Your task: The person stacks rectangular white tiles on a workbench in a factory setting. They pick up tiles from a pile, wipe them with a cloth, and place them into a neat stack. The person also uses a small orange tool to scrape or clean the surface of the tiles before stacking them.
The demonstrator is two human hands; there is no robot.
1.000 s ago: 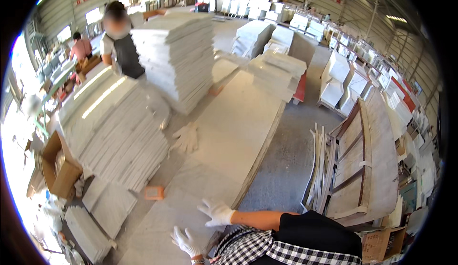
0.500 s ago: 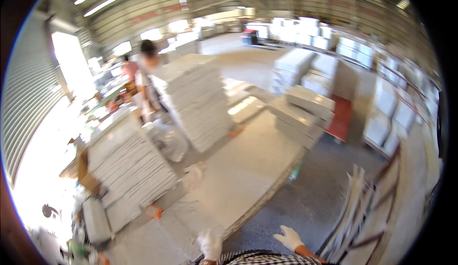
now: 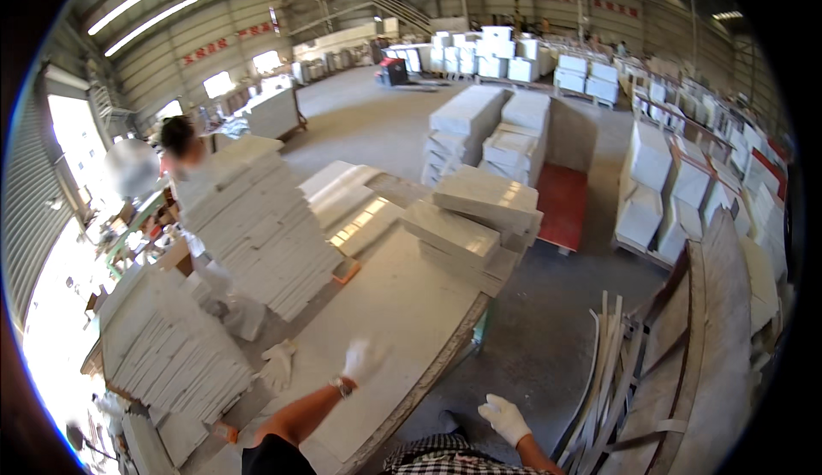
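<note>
Both my hands wear white work gloves. My left hand [image 3: 366, 360] is stretched out over a large pale stone slab [image 3: 411, 291] lying on the work table; motion smears its fingers, and whether it touches the slab is unclear. A watch sits on that wrist. Off the slab's right edge, my right hand [image 3: 505, 419] hangs above the floor with fingers loosely bent and nothing visible in them. A loose white glove [image 3: 276, 365] lies at the slab's left side. Several thick stone blocks [image 3: 471, 218] are piled at the slab's far end.
Stacks of stone slabs [image 3: 257, 231] and thinner sheets [image 3: 163, 347] stand at left. A person [image 3: 181, 145] is behind the taller stack. Long strips [image 3: 604, 372] and a large leaning panel [image 3: 723, 347] are at right. A red platform [image 3: 562, 205] stands beyond the table.
My left hand has moved forward from the table's near edge to over the slab. My right hand's fingers are more bent. The view has shifted, and the person stands farther behind the stack.
</note>
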